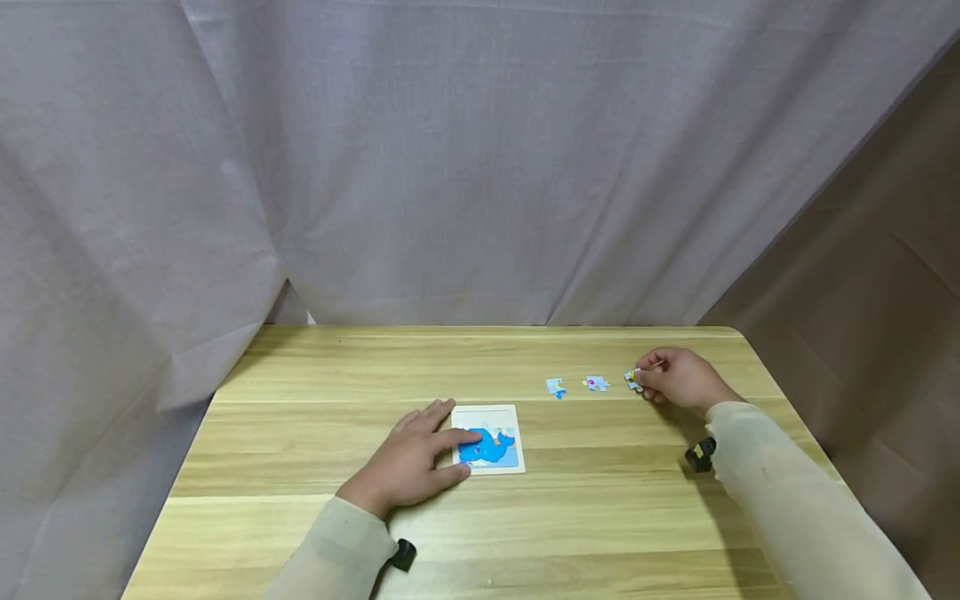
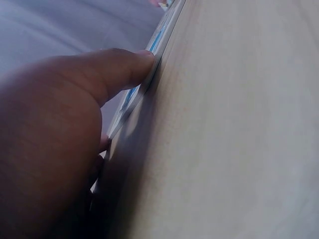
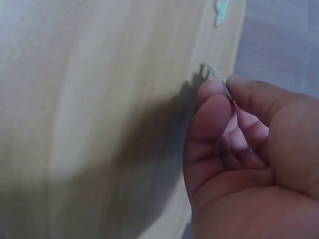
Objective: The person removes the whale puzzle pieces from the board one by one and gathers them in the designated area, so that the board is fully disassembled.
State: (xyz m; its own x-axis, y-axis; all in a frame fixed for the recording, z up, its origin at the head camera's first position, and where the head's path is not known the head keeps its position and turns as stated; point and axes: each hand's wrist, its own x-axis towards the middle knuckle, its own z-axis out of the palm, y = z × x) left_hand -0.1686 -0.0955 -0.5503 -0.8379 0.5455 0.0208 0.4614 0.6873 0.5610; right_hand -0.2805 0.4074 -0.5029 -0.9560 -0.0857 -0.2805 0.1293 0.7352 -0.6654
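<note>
We note the right hand [image 1: 684, 382] pinching a piece [image 1: 631, 377] at its 9 o'clock; a second piece [image 1: 597, 383] and third piece [image 1: 555, 387] lie farther that way on the desk [image 1: 600, 517]. The left hand [image 1: 408, 461], fingers extended, rests on the board [image 1: 498, 470] at its 3 o'clock.

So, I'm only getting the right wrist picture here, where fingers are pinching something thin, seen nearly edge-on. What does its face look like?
Observer: The head view shows a puzzle piece with yellow on pale blue.
Visitor: I spot just one other piece, up near the top. Are there more?
Observer: Yes, in the head view two loose pieces lie on the table.
Visitor: And is anything happening away from there?
Observer: The left hand rests on a pale-edged board that carries a picture of a blue animal.
</note>
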